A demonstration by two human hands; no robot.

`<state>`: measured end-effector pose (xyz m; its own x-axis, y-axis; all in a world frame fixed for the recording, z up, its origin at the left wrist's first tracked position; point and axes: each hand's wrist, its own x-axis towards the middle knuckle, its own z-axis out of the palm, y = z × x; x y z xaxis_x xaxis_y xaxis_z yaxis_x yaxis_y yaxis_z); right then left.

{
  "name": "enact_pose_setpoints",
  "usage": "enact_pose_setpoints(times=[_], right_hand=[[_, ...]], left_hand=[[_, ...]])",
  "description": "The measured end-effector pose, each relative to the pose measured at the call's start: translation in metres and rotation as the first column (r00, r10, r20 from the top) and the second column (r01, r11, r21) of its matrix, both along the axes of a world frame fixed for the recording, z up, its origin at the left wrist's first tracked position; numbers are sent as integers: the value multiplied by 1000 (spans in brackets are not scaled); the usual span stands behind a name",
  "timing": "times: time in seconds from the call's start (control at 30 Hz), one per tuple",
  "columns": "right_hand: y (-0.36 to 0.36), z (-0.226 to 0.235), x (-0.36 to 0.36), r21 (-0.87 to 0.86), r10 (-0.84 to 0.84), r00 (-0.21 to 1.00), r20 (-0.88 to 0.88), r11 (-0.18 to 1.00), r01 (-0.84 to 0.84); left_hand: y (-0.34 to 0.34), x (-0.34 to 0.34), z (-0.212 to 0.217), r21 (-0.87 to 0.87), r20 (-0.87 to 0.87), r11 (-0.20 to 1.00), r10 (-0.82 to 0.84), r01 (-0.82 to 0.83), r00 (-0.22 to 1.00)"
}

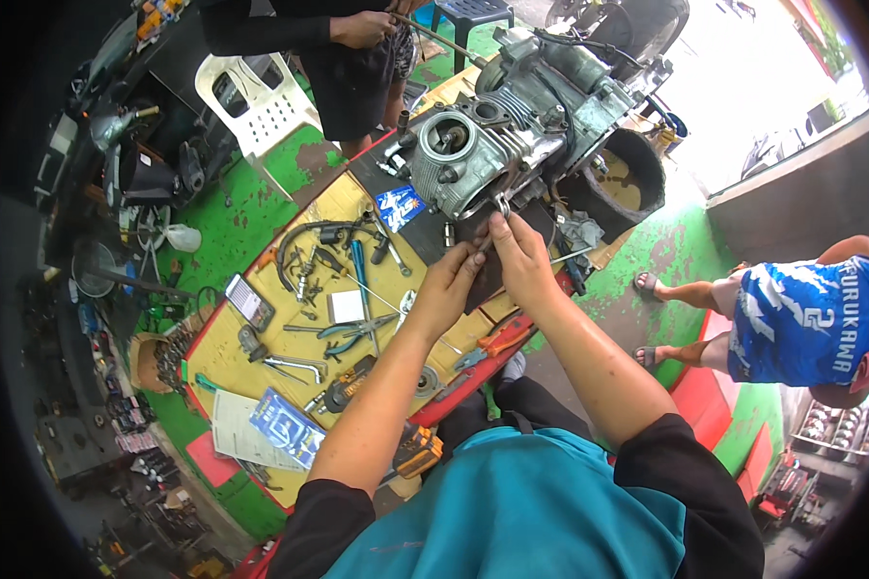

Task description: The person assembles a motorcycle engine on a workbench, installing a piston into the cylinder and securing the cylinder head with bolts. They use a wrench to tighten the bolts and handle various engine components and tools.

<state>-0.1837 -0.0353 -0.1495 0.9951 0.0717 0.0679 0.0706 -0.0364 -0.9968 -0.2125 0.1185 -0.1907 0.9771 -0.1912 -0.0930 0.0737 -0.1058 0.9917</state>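
Observation:
A grey metal engine [512, 135] with a finned cylinder and a round opening stands at the far side of the workbench. In front of it, my right hand [519, 253] is closed around a silver wrench [501, 204], whose head points at the engine's near side; whether it touches the engine I cannot tell. My left hand [453, 283] is beside the right, fingers pinched together at the wrench's lower end. A small metal socket [449, 234] stands just left of my hands, on a dark mat [427, 246] under the engine.
Pliers [362, 333], a black cable, a phone [249, 302], a power drill [417, 450] and papers [251, 430] lie on the yellow bench top. Across the bench a person [352, 68] holds a long rod against the engine. Another person [801, 318] is at the right.

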Motion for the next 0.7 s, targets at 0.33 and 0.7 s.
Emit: enact_pose_setpoints(times=[0.33,0.7], right_hand=[[-24,5,6,-112,95,986,-135,988,-110],[-28,22,43,-241,210,977,-39,947,-213]], left_hand=[[9,-48,27,139,-45,978,161,-153,986],[-45,-50,23,197,75,846,491,-496,868]])
